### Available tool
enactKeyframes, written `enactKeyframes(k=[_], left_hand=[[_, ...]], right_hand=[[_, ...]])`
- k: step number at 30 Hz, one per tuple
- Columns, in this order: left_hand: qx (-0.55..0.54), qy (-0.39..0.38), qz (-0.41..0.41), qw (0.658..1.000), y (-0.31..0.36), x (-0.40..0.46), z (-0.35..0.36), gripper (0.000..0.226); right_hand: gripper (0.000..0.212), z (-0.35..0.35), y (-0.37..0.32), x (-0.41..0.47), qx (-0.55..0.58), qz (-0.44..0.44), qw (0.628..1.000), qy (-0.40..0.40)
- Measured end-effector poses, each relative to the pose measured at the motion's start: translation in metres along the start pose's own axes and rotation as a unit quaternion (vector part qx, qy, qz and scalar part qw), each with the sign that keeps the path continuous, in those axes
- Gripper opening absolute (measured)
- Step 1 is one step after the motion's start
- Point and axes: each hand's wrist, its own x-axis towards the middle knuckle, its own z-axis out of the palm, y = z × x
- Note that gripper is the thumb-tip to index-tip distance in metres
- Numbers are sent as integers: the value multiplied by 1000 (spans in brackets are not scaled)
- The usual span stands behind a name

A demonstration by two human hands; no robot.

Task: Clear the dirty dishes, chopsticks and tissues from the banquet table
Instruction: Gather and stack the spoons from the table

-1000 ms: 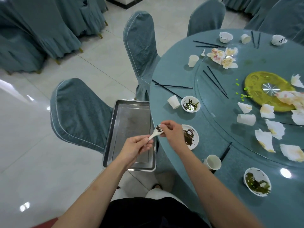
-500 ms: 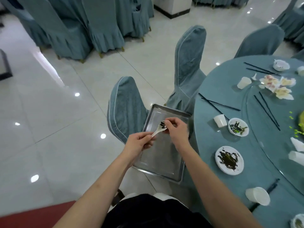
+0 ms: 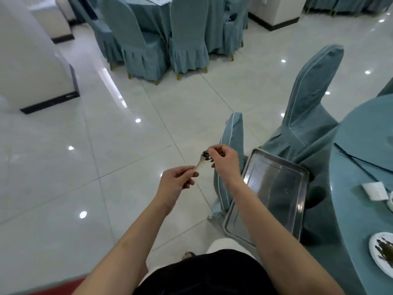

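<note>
The left hand (image 3: pixel 177 180) is gripping the white spoon (image 3: pixel 201 163) by its handle out over the floor, left of the metal tray (image 3: pixel 297 207). The right hand (image 3: pixel 223 161) is pinching dark scraps at the spoon's bowl.

Hands: I see my left hand (image 3: pixel 177 181) and right hand (image 3: pixel 225 162) side by side over the floor (image 3: pixel 63 177), left of the tray, a spoon (image 3: pixel 201 162) between them.
Tray: the tray (image 3: pixel 274 167) lies on a chair (image 3: pixel 234 145) seat, left of the counter (image 3: pixel 361 145).
Counter: chopsticks (image 3: pixel 361 165) behind, a cup (image 3: pixel 375 190) nearer, a plate (image 3: pixel 380 254) nearest me.
Far: more chairs (image 3: pixel 187 39) behind.
</note>
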Motion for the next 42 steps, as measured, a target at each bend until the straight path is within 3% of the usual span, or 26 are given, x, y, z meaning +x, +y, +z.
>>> enactKeyframes(k=[12,20,26,33,42], left_hand=[[-50,66,-9,997,35,79,-91,19],[-8,89,-1,996,106,215,-141,18],[6,71,-13,997,175,324,-150,18],[8,17,-24,1000,215,427,-119,17],[40,-146,-26,988,249,562,-26,17]], right_hand=[[12,120,-36,89,0,16,998,-64],[13,203,-72,231,52,13,994,-98],[13,229,-108,341,79,19,993,-85],[12,202,-121,435,111,42,993,-17],[9,119,-125,536,140,52,977,150]])
